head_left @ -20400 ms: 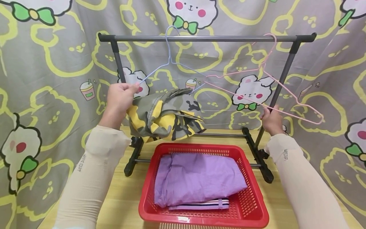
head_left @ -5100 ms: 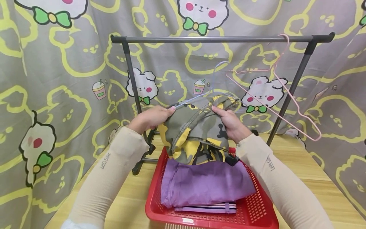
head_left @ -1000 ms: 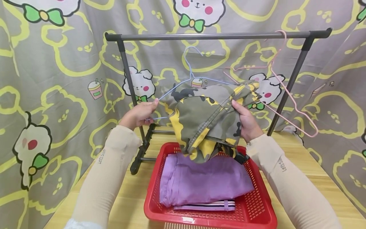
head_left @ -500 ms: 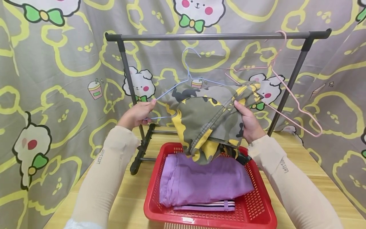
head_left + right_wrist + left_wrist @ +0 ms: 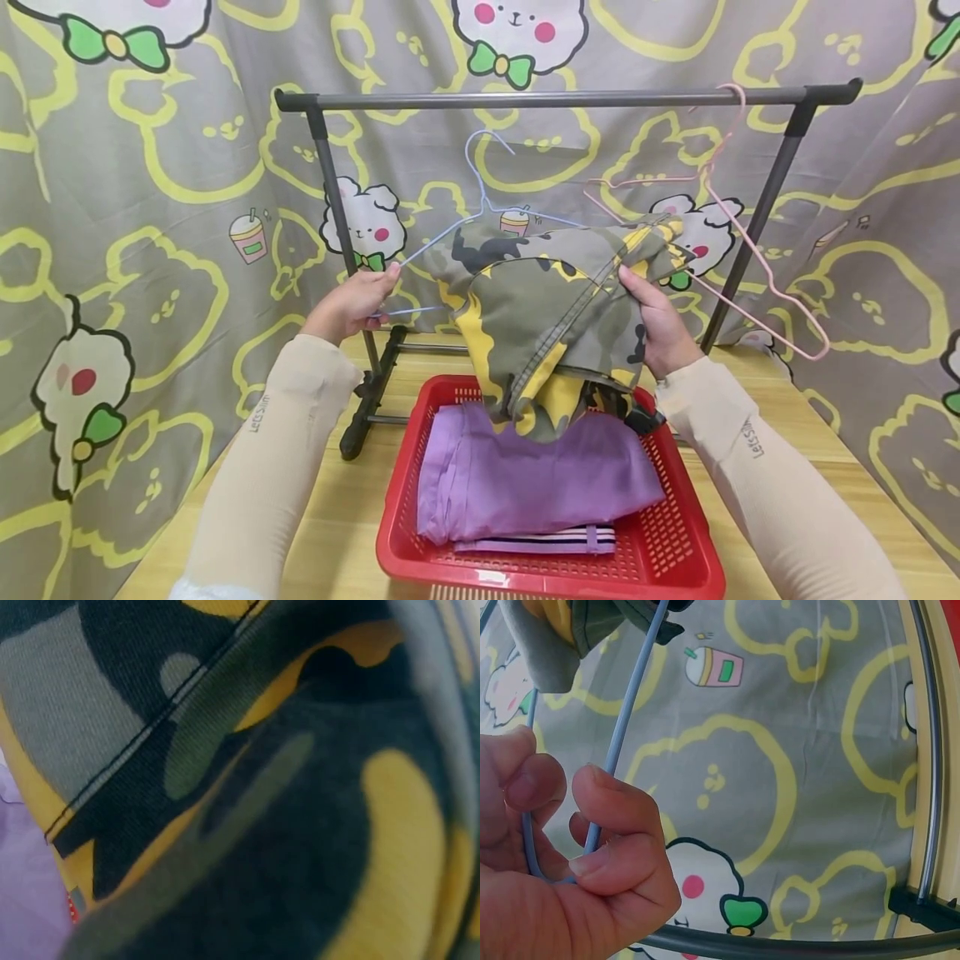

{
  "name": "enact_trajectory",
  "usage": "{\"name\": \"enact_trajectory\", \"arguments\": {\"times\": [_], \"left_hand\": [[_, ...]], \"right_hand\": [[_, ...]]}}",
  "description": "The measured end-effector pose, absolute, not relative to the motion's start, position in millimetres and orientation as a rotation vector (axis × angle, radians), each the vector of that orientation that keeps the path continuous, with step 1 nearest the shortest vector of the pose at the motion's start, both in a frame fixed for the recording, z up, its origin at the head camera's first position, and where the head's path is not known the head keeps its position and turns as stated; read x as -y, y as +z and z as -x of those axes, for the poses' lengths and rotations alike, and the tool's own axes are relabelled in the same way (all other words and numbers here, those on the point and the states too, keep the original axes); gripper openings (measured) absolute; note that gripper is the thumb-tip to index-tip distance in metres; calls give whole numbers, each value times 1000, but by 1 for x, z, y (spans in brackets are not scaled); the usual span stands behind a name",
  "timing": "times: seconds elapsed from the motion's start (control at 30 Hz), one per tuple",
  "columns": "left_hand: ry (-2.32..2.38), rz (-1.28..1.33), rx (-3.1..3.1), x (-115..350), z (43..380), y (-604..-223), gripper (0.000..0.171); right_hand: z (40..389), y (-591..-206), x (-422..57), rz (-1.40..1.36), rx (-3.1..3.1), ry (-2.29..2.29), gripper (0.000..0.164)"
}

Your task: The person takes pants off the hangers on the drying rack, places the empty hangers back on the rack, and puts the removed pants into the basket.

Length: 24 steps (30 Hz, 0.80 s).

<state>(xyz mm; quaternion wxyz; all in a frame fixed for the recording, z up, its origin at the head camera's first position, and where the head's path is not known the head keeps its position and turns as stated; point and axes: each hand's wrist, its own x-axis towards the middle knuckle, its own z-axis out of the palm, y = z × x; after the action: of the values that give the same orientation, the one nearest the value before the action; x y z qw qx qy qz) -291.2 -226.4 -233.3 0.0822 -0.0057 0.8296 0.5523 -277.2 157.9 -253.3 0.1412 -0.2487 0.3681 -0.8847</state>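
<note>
Camouflage trousers in grey, green, black and yellow hang bunched over a blue wire hanger, in front of the rack. My left hand grips the hanger's left end, thumb on the upper wire. In the left wrist view, the fingers of my left hand curl round the bent blue wire. On the right, my right hand holds the trousers with its thumb on top; its other fingers are hidden behind the cloth. Camouflage cloth fills most of the right wrist view. The hanger's hook is off the rail.
A dark clothes rack stands behind, with a pink hanger hooked at its right. Below the trousers, a red basket holds a folded purple garment. A patterned curtain surrounds the wooden surface.
Over the last second, the blue hanger and left hand have shifted slightly left and the trousers slightly down. Earlier, the hanger hung on the rail and the right hand held the rack's post.
</note>
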Motion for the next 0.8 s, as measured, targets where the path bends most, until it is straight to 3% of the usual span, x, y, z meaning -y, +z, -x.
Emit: {"name": "enact_trajectory", "arguments": {"times": [0.8], "left_hand": [[1622, 5, -2520, 230, 296, -244, 46]], "right_hand": [[269, -243, -169, 752, -994, -2503, 32]]}}
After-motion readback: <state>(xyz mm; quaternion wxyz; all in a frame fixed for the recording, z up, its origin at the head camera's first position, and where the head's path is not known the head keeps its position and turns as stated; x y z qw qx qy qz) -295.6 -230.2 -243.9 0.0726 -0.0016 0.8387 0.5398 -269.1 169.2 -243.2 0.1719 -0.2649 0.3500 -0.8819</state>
